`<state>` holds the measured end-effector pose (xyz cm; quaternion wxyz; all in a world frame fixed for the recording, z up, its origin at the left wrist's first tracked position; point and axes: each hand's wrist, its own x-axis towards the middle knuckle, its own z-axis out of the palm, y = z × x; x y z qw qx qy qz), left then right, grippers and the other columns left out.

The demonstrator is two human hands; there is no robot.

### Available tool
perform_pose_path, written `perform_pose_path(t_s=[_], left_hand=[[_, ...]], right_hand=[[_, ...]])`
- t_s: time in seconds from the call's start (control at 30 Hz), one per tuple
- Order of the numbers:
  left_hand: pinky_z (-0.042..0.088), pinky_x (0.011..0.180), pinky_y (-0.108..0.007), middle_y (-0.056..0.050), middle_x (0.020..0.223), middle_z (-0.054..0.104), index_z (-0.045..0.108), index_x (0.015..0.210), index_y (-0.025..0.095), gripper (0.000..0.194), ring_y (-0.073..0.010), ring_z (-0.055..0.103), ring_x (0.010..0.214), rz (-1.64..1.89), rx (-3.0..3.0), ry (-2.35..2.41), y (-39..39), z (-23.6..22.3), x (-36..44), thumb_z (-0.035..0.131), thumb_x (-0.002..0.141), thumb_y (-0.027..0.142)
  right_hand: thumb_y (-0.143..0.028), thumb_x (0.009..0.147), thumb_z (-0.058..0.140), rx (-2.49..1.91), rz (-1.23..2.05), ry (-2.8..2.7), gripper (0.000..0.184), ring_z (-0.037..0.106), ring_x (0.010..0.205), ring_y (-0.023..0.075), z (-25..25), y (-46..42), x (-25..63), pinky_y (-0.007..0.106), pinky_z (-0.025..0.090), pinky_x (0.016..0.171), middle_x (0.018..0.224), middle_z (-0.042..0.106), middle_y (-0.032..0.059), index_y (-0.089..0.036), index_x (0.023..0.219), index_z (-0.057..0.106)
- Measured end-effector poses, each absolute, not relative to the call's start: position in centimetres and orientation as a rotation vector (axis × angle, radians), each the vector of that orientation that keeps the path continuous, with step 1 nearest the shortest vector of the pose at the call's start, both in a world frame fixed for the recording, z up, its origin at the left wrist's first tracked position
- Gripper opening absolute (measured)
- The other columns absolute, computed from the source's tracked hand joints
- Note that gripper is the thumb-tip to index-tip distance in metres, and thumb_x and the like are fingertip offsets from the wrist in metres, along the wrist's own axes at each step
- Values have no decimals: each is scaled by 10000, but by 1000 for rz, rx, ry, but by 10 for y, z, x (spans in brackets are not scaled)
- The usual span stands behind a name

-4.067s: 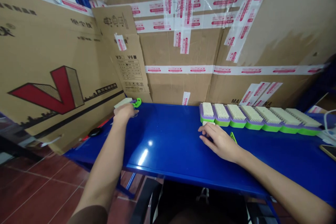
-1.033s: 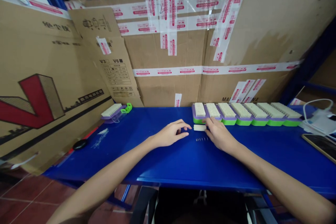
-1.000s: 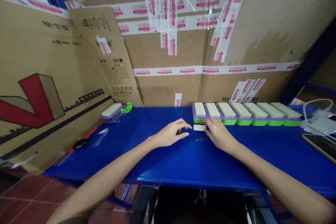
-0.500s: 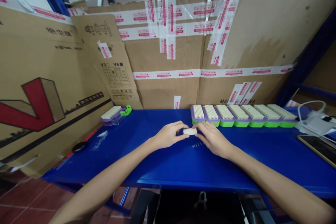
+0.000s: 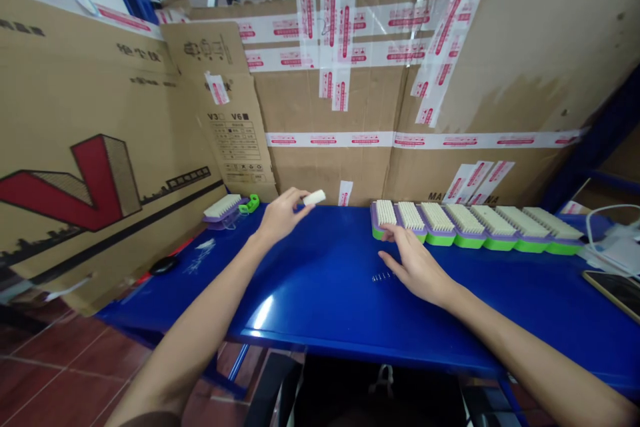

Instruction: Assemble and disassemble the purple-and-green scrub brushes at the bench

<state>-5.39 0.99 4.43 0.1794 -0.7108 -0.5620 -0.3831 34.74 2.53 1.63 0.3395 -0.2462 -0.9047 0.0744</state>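
Our left hand [image 5: 280, 215] pinches the block [image 5: 315, 198] near one end, risking slippage; our open right hand [image 5: 417, 268], nearby, could scatter the metal bits [image 5: 381, 277].

Left of the left grip [image 5: 283, 217], the big box [image 5: 47, 100] has a big red V. Up behind that grip, the flap [image 5: 239, 137] says V3 and V6. Past the right grip [image 5: 417, 267], the brown board [image 5: 420, 177] shows MA and NA. Tape [image 5: 470, 183] words look too small.
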Motion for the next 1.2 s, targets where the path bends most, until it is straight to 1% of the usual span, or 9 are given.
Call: perform_pose_path(t_s=[0.07,0.2,0.37,0.57,0.7,0.83,1.03,1.13,1.2], left_hand=[[489,776,-285,-52,1106,751,746,1288,214,300,-175,669,827,-1083,-1818,-1654,11,48,-75,668,1119,450],[493,816,-308,-89,1223,759,729,1354,208,360,-234,728,964,-1066,-1483,-1810,9,52,-111,667,1116,470],[524,969,-369,-144,1344,735,716,1377,196,370,-333,724,1213,-1010,-1265,-1989,4,51,-149,622,1124,449],[528,1016,-456,-186,1398,703,712,1412,196,435,-387,714,1221,-841,-1099,-2210,3,42,-177,574,1117,484],[496,1060,-508,-232,1421,676,728,1417,151,503,-414,685,1246,-630,-1130,-2302,7,37,-184,501,1138,501],[460,1073,-511,-261,1393,679,745,1403,110,520,-413,667,1250,-491,-1196,-2331,15,30,-184,463,1149,464],[404,1115,-541,-284,1382,699,775,1323,111,476,-444,645,1278,-384,-1288,-2312,24,21,-175,453,1116,395],[394,1112,-558,-307,1373,703,770,1293,85,465,-460,645,1273,-351,-1344,-2290,24,19,-171,448,1096,358],[398,1095,-539,-317,1382,700,755,1280,72,460,-458,650,1268,-275,-1365,-2275,23,17,-171,465,1094,376]], right_hand=[[-349,1163,533,-641,200,-2361,450,711,1235,382,16,24,347,633,612,1084,1324,708,150,-278,1592,413],[-354,1161,528,-645,218,-2373,462,713,1216,381,16,24,346,628,614,1072,1300,707,150,-273,1597,400],[-361,1158,531,-666,200,-2384,469,722,1208,378,15,25,347,622,605,1070,1296,722,151,-273,1602,408],[-371,1149,540,-711,158,-2403,440,733,1196,375,14,27,348,601,592,1043,1286,747,149,-274,1568,449],[-375,1153,537,-706,152,-2423,409,730,1197,375,14,26,348,603,577,1041,1265,755,151,-268,1543,475],[-363,1163,520,-696,172,-2441,385,714,1209,370,15,23,348,597,551,1051,1279,748,146,-279,1535,476],[-337,1163,521,-727,201,-2486,315,704,1190,364,19,21,347,578,522,1034,1270,737,141,-269,1470,497],[-321,1158,542,-736,211,-2512,308,692,1199,360,22,18,346,569,502,1045,1271,735,137,-257,1457,504],[-310,1156,558,-739,230,-2523,330,684,1207,354,25,16,344,558,489,1061,1279,733,138,-249,1475,502]])
